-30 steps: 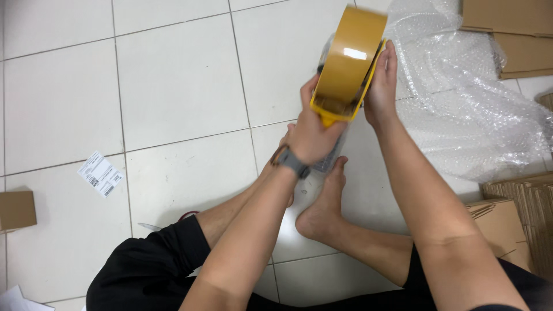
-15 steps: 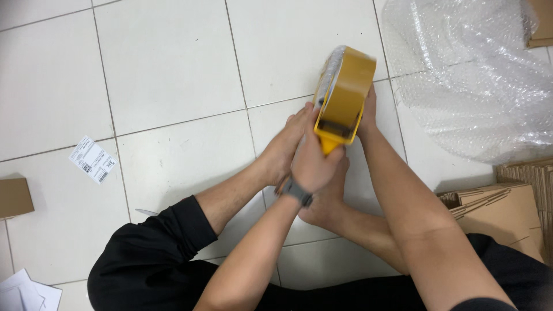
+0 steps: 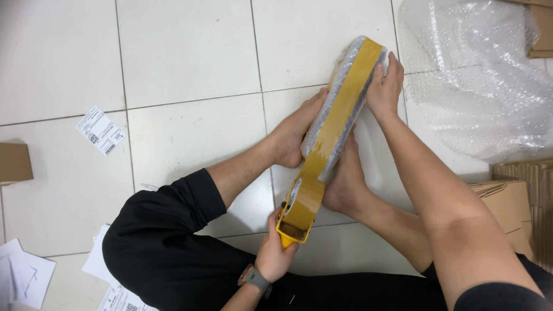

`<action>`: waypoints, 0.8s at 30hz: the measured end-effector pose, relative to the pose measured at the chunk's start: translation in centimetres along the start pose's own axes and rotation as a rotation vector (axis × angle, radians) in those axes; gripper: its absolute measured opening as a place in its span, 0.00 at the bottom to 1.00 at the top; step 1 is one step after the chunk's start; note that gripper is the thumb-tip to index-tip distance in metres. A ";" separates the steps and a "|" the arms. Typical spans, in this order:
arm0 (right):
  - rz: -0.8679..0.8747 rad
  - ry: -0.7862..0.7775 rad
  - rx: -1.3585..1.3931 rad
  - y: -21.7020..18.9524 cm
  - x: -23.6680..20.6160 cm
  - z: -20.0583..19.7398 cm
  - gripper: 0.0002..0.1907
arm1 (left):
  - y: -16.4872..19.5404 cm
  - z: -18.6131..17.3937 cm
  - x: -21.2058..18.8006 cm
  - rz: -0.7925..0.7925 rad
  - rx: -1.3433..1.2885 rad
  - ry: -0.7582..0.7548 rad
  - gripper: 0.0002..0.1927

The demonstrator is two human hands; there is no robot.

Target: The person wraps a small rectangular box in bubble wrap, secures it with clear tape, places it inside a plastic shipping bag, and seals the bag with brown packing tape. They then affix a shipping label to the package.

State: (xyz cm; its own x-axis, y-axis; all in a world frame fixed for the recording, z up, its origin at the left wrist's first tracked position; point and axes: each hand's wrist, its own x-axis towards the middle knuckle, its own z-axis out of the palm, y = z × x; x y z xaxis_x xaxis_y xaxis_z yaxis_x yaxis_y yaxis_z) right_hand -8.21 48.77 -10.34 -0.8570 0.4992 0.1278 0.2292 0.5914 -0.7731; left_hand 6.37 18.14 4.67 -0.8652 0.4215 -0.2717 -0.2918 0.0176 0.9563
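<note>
A flat parcel wrapped in bubble wrap [image 3: 322, 118] stands on edge on the tiled floor, propped between my bare feet. A strip of brown tape [image 3: 345, 98] runs along its upper edge down to a yellow tape dispenser [image 3: 298, 214]. My left hand [image 3: 275, 256], with a watch on its wrist, grips the dispenser close to my body. My right hand [image 3: 385, 83] presses on the far top end of the parcel, fingers on the tape.
A large sheet of bubble wrap [image 3: 478, 86] lies at the upper right. Cardboard boxes [image 3: 512, 201] sit at the right, a small one [image 3: 14, 162] at the left edge. A printed label [image 3: 101, 131] and loose papers [image 3: 23, 270] lie on the floor.
My left hand has drawn the dispenser from the parcel's top down toward my body, leaving tape along the edge. The parcel now rests lower between my feet.
</note>
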 end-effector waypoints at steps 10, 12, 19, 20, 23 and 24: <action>-0.592 -0.563 -0.597 -4.8 -14.3 0.2 0.41 | -12.0 -3.1 -8.0 -0.547 -0.077 0.173 0.29; -0.508 -0.531 -0.721 -5.8 -15.3 1.4 0.47 | -9.2 -4.7 -9.3 -0.453 -0.111 0.247 0.26; -0.534 -0.472 -0.921 -9.6 -16.3 0.7 0.49 | -5.2 -8.0 -11.3 -0.187 0.012 0.353 0.25; -0.569 -0.473 -0.954 -9.7 -16.2 0.0 0.47 | -4.9 -8.0 -11.4 -0.167 -0.010 0.353 0.25; -0.249 -0.659 -0.818 -9.0 -15.2 -2.0 0.41 | -3.8 -7.7 -11.7 -0.100 -0.068 0.354 0.26; -0.428 -0.589 -0.533 -8.3 -14.8 -2.6 0.43 | -3.4 -7.6 -11.7 -0.085 -0.093 0.358 0.25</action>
State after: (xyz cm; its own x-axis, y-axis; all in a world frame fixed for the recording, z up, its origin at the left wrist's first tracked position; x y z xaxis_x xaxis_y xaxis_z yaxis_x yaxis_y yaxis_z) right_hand 3.77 38.04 -4.20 -0.9822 -0.1494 -0.1136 -0.1057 0.9404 -0.3232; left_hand 14.35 6.27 3.77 -0.9192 0.0782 -0.3860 -0.3903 -0.0503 0.9193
